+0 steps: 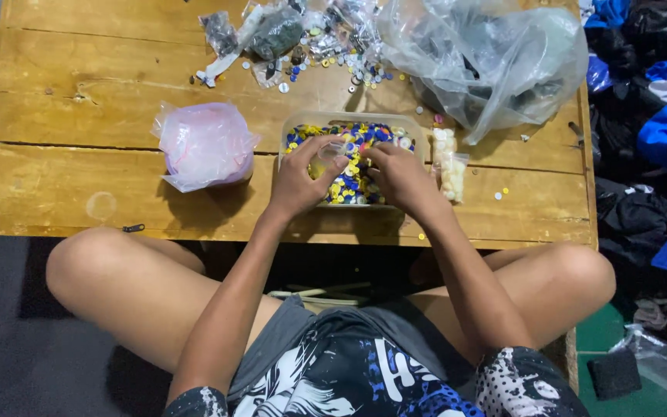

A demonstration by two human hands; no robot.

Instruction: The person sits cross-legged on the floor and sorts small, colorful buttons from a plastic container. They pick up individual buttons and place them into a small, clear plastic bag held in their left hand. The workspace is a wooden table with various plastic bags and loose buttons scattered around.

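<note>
A clear plastic tub (420,131) full of small yellow, blue and white buttons (364,135) sits near the front edge of a low wooden table (79,154). My left hand (301,179) rests over the tub's left side and grips a small clear bag (327,152) between thumb and fingers. Beside it, my right hand (399,176) reaches into the buttons, fingers pinched together at the pile. What the fingertips pinch is hidden.
A pinkish plastic bag (205,144) lies left of the tub. Loose buttons and small packets (310,46) are scattered at the table's far edge, next to a large crumpled clear bag (488,58). A small bag of white pieces (449,166) lies right of the tub. Clothes (650,116) are piled at right.
</note>
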